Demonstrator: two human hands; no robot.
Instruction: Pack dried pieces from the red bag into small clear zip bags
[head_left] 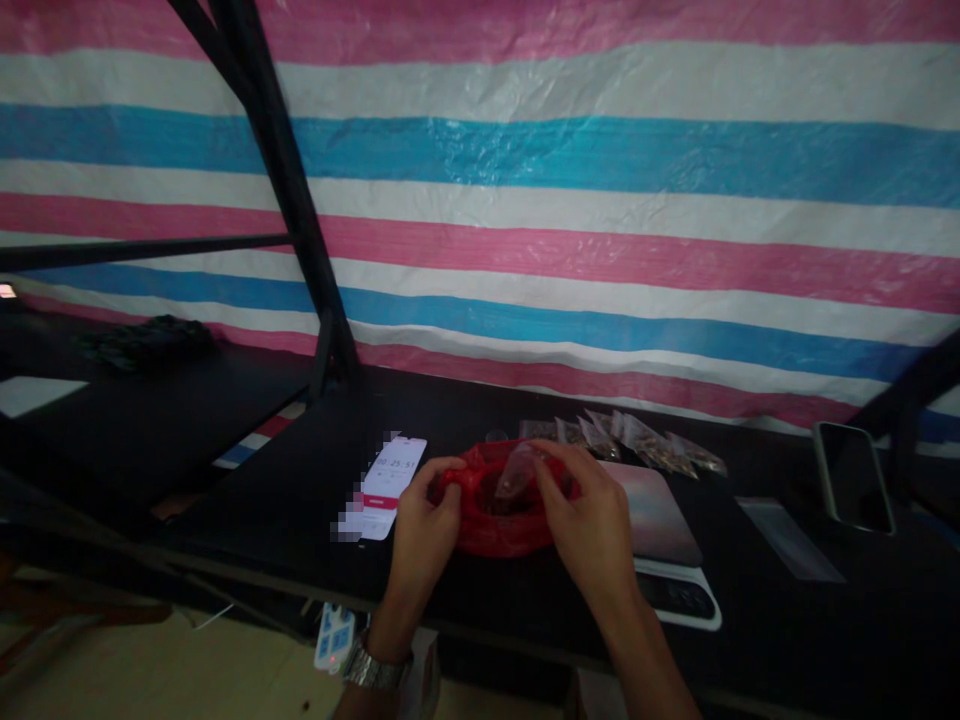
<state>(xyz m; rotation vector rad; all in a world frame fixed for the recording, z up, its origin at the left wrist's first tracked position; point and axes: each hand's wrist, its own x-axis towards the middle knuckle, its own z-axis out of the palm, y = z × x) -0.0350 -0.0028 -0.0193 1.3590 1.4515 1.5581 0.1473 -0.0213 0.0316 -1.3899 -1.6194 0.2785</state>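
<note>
A red plastic bag (pixel 495 528) lies open on the black table (pixel 300 490) in front of me. My left hand (pixel 424 530) is closed on the bag's left rim. My right hand (pixel 585 520) pinches a small clear packet (pixel 514 476) over the bag's mouth. A metal watch (pixel 377 668) sits on my left wrist.
Several small clear packets (pixel 630 440) lie in a row behind the bag. A phone with a timer screen (pixel 390 480) lies to the left. A scale (pixel 664 540) stands right of the bag, a flat clear packet (pixel 787 540) and a dark phone (pixel 855 478) farther right. A striped tarp (pixel 600 200) hangs behind.
</note>
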